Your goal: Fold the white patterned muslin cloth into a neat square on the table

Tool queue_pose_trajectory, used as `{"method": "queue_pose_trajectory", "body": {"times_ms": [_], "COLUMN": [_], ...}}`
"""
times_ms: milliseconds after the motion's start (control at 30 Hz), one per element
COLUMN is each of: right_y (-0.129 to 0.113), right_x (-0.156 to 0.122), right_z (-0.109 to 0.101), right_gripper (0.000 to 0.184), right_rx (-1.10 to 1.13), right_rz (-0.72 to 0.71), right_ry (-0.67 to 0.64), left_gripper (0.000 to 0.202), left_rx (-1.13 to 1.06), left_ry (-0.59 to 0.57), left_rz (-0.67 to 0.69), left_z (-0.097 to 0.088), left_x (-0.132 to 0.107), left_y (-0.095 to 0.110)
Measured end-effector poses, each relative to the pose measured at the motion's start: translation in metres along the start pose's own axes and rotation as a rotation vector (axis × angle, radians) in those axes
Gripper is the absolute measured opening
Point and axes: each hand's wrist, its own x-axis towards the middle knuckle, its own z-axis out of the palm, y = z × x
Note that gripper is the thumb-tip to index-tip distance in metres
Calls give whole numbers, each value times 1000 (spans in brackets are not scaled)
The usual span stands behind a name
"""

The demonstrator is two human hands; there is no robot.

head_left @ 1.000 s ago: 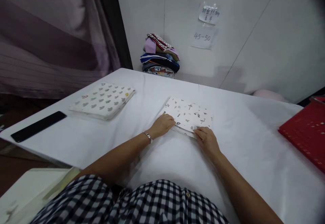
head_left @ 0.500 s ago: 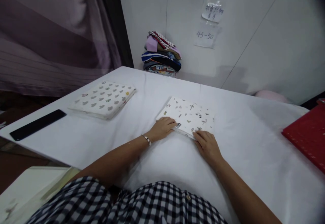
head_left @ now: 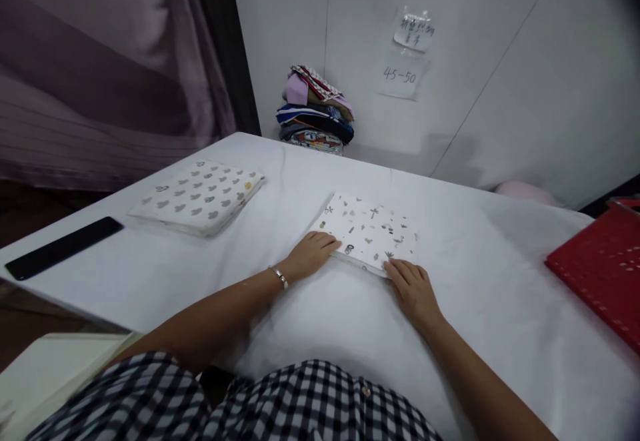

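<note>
A folded white cloth (head_left: 360, 227) printed with small palm trees, birds and leaves lies flat on the white-covered table in front of me. At its near left corner is my left hand (head_left: 313, 254), fingers curled over the top of the edge, a bracelet on the wrist. My right hand (head_left: 413, 287) grips the near right corner, fingertips on the print and the thumb at the edge. Farther left rests another folded cloth (head_left: 200, 197) with rows of grey mouse-head-like shapes; neither hand touches it.
A long black flat object (head_left: 65, 247) lies near the table's left edge. At right is a red perforated item (head_left: 600, 267). A pile of folded fabrics (head_left: 316, 111) stands behind the table, by the wall with paper notes (head_left: 407, 61). A purple curtain (head_left: 100, 74) hangs at left.
My hands have slid slightly apart along the near edge of the folded cloth, toward its corners. The whole view has shifted a little; the other things have stayed in place.
</note>
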Motion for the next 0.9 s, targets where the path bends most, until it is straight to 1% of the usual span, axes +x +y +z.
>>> {"method": "queue_pose_trajectory", "body": {"times_ms": [67,167,300,400,467,533,600,767,833,900], "right_y": [3,6,6,8,10,12,13,18,19,20], "right_x": [-4,-4,5,11,14,18,23,41,47,52], "right_z": [-2,-4,-3,-4,-8,-17,-31,-67,-75,-78], "right_gripper": [54,55,51,50,52,56,60,64,66,68], "right_rx": [-22,-22,-9,3,0,-10,-14,3,22,38], "right_rz": [16,-1,-40,-81,-104,-123,-139,-157,-157,-163], "right_ry": [-40,-69,-47,-28,-13,-4,-10,-16,-22,-30], "left_gripper": [37,44,52,51,49,50,52,55,55,57], "left_rx": [2,-2,16,53,75,82,82,26,-13,-29], "left_ry": [4,-1,-27,-39,-28,-7,15,18,31,59], "left_rz": [-8,-31,-30,0,18,22,8,-38,-83,-131], "left_z": [-1,-2,-1,0,0,-2,-6,-14,-13,-9], "left_x": [-3,-4,1,3,4,3,1,-6,-9,-9], "left_y": [-3,-6,-7,-10,-11,-11,-8,9,17,22]}}
